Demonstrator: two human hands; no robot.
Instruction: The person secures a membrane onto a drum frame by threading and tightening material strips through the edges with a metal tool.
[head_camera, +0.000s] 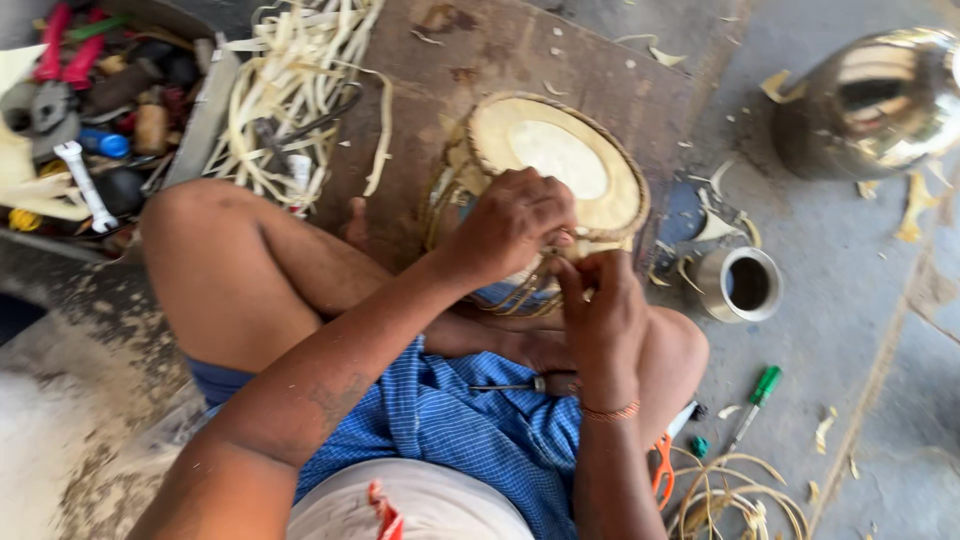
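Hands meet at the near rim of a small round drum with a pale skin head and laced sides (556, 160), which rests tilted against the seated person's crossed legs on a brown wooden board (480, 50). Left hand (512, 222) lies over the drum's near edge, fingers curled and pressed together on the rim lacing. Right hand (603, 305), just below the drum, has its fingertips bunched and pinching a thin pale strap at the rim; the strap itself is mostly hidden.

Right of the drum stands a small steel cup (741, 284), and farther right a large shiny metal pot (870, 100). Below the cup lies a green-handled screwdriver (755, 398). Left of the drum a heap of pale hide strips (295, 90) sits beside a tray of mixed tools (100, 110).
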